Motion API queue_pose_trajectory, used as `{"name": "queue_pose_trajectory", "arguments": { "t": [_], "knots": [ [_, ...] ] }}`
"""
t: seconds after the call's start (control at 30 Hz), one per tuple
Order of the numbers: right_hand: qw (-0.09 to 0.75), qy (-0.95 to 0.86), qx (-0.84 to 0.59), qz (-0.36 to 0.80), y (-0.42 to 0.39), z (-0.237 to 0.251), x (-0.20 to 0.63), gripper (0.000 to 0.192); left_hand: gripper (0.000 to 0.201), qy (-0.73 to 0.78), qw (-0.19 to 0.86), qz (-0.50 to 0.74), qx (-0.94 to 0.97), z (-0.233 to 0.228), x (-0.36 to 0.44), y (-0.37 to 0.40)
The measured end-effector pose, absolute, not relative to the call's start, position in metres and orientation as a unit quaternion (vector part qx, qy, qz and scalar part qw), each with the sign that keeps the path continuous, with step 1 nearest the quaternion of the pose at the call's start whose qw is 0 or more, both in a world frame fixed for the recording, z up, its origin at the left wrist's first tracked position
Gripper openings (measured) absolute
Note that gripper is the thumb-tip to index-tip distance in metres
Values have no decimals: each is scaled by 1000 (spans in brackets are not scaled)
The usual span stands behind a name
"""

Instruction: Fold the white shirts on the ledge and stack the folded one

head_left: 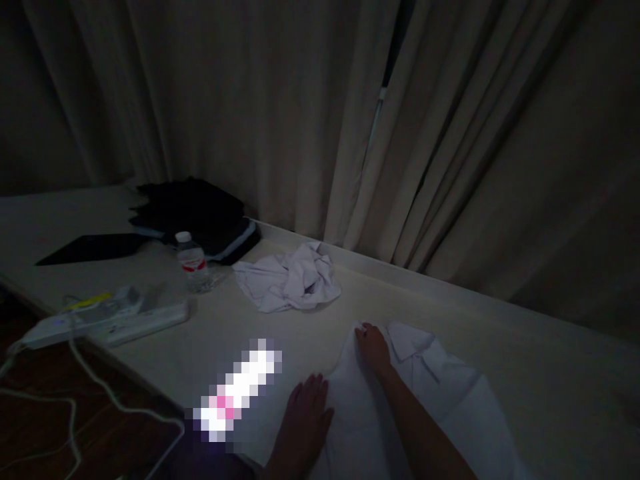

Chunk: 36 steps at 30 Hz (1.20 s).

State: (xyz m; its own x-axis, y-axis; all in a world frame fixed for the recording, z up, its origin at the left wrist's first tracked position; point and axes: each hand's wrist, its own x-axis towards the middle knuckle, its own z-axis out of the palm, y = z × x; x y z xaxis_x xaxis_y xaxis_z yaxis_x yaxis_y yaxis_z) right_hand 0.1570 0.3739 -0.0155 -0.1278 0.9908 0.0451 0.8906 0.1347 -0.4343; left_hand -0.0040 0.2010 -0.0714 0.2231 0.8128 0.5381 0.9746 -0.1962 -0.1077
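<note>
- A white collared shirt point(430, 393) lies spread on the pale tabletop point(525, 320), at the near right, its collar pointing toward the curtains point(280, 100)
- The left hand point(305, 417) lies flat on the shirt's left edge, palm down, fingers stretched out and slightly spread, gripping nothing
- The right hand point(373, 348) reaches across to the upper part of the shirt just left of the collar; its fingers are curled down onto the cloth, and in this dim light I cannot tell whether they pinch a fold or only press on it
- Beyond the hands, well apart from the shirt, a crumpled white garment point(290, 277) sits in a heap near the table's far edge
- To the left of that stands an upright plastic water bottle point(193, 263) with a white cap and a red label
- Behind the bottle is a stack of dark folded clothes point(200, 213), and a flat dark item point(93, 248) lies left of it
- At the near left edge a white power strip point(110, 320) lies with white cables point(75, 400) trailing off the table over the dark floor
</note>
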Motion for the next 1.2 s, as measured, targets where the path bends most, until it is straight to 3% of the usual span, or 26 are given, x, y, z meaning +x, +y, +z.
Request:
{"name": "queue_pose_trajectory", "arguments": {
  "t": [0.2,0.47,0.77,1.2],
  "knots": [
    [158,-705,-656,220,422,-28,148,22,46,-570,280,-164,-755,-69,-14,197],
    [167,-649,-686,283,451,-44,147,26,49,-583,238,-146,-763,-70,-11,195],
    [173,-688,-673,209,450,-34,138,14,48,-583,188,-167,-772,-70,-11,189],
    [101,-790,-605,25,442,-31,122,24,46,-588,230,-172,-756,-67,-12,192]
  ]
}}
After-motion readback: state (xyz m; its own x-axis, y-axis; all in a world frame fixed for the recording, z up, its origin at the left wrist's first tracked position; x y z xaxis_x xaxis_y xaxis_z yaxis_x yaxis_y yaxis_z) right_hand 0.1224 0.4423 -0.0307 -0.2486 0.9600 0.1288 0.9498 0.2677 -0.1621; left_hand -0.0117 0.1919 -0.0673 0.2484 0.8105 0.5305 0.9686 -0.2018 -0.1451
